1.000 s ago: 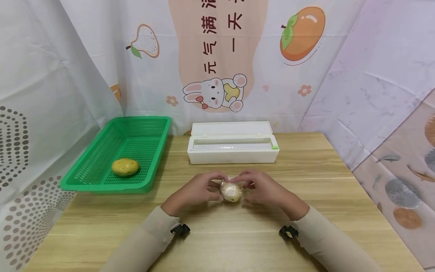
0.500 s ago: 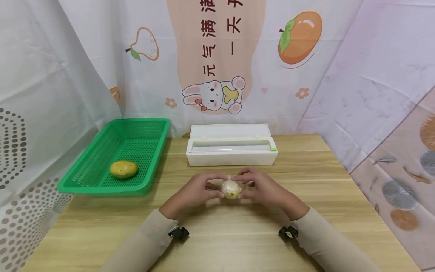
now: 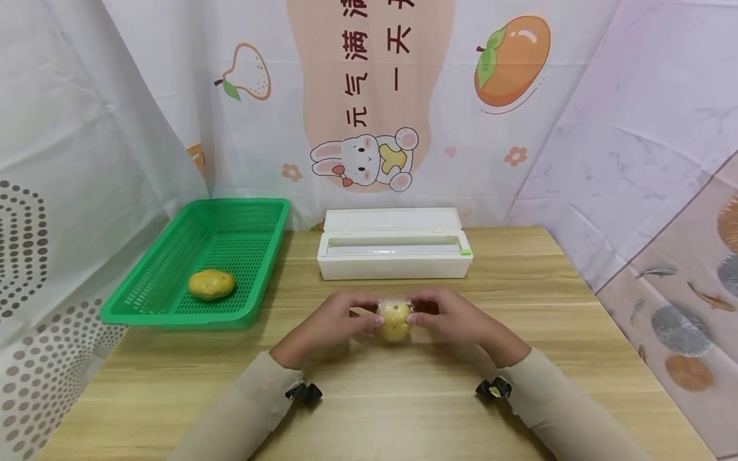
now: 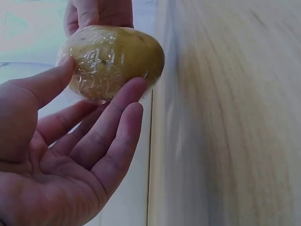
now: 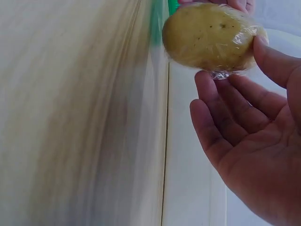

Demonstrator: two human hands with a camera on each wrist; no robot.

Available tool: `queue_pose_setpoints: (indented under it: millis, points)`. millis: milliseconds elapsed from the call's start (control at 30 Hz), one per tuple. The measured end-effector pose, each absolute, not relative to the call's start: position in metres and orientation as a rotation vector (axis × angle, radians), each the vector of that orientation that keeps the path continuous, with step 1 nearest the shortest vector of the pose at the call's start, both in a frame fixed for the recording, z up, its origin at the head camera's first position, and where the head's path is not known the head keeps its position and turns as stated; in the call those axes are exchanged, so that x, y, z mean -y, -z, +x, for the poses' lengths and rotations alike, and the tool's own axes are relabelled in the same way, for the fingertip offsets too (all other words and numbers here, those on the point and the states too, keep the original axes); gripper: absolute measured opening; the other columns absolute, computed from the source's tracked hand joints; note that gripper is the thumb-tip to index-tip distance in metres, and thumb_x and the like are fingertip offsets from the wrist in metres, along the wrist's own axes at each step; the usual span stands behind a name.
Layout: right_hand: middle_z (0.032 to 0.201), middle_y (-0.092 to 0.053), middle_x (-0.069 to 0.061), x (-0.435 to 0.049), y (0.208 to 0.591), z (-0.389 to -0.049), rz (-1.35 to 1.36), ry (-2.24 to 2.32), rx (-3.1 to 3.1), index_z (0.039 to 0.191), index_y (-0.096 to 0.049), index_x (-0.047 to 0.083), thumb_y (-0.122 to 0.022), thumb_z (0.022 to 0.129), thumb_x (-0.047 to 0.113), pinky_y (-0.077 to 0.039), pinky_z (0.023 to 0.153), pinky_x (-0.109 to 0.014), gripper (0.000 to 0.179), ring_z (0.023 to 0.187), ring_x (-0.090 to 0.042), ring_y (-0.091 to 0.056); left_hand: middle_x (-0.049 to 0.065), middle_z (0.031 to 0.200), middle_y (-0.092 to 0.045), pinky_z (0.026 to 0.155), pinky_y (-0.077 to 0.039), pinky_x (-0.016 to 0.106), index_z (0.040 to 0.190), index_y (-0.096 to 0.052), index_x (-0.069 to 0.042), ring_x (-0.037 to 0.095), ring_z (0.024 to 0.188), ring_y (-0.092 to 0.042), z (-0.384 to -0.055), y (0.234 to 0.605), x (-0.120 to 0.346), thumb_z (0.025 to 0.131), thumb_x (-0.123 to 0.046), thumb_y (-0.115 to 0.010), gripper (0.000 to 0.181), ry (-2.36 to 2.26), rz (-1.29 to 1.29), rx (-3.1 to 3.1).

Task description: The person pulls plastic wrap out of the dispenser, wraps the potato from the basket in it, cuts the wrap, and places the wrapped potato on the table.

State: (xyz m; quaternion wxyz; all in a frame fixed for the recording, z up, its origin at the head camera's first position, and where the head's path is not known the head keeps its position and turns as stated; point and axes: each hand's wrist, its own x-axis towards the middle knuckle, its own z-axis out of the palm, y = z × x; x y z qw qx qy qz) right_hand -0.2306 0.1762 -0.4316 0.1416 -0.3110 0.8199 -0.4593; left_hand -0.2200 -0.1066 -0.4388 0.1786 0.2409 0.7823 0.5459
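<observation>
A yellow potato in clear plastic wrap is held between both hands at the middle of the table. The left hand grips its left end, with the thumb on the near face and the fingers behind. On the opposite end, the right hand grips it the same way. In the left wrist view, crinkled film shines on the potato, and thumb and fingertips touch it. From the right wrist, film bunches under the potato near the fingertips.
Behind the hands stands a white cling-film box with its lid up and a roll inside. A green plastic basket at the left holds an unwrapped potato. Printed cloth hangs along the table's back edge.
Both hands have turned the wrapped potato, so a smoother yellow face with a dark spot now shows toward the head camera. The thumbs have moved up onto its near face.
</observation>
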Motion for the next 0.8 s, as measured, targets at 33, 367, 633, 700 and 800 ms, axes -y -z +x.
queue_pose_setpoints:
  millis: [33,367,633,700,800]
  points:
    - [0.115,-0.073,0.001,-0.176,0.431,-0.230,-0.872,1.326,-2.369,0.129,-0.069,0.014,-0.071,0.099,0.026,-0.058,0.092,-0.035,0.032,0.106,-0.020,-0.069,0.010,0.124,-0.070,0.081,-0.063,0.038,0.129,-0.071,-0.014,0.023,0.094,-0.076,-0.220,0.439,0.106,0.100,-0.025,-0.072,0.031,-1.553,0.665,-2.201]
    - [0.106,-0.074,-0.007,-0.174,0.434,-0.228,-0.683,1.418,-2.272,0.122,-0.071,0.006,-0.062,0.105,0.027,-0.062,0.083,-0.040,0.029,0.098,-0.028,-0.072,0.010,0.105,-0.076,0.073,-0.063,0.037,0.122,-0.072,-0.004,0.026,0.080,-0.078,-0.218,0.442,0.102,0.104,-0.036,-0.064,0.038,-1.565,0.448,-2.104]
    - [0.108,-0.074,-0.011,-0.171,0.445,-0.229,-0.593,1.381,-2.139,0.126,-0.069,-0.001,-0.067,0.102,0.033,-0.061,0.082,-0.039,0.042,0.094,-0.024,-0.072,0.012,0.092,-0.077,0.067,-0.063,0.036,0.117,-0.075,-0.001,0.024,0.072,-0.078,-0.215,0.446,0.096,0.105,-0.039,-0.060,0.042,-1.514,0.289,-2.084]
    - [0.108,-0.074,-0.011,-0.170,0.446,-0.229,-0.608,1.368,-2.154,0.128,-0.067,-0.002,-0.070,0.100,0.030,-0.061,0.080,-0.037,0.043,0.093,-0.024,-0.071,0.013,0.092,-0.078,0.067,-0.063,0.035,0.115,-0.075,-0.001,0.024,0.071,-0.078,-0.215,0.448,0.096,0.105,-0.039,-0.060,0.042,-1.523,0.268,-2.075]
    - [0.107,-0.074,-0.012,-0.169,0.447,-0.228,-0.615,1.377,-2.167,0.138,-0.060,-0.002,-0.072,0.099,0.028,-0.061,0.076,-0.036,0.051,0.090,-0.025,-0.071,0.012,0.095,-0.077,0.069,-0.063,0.035,0.119,-0.072,0.002,0.025,0.072,-0.078,-0.216,0.450,0.097,0.105,-0.038,-0.060,0.043,-1.550,0.238,-2.052]
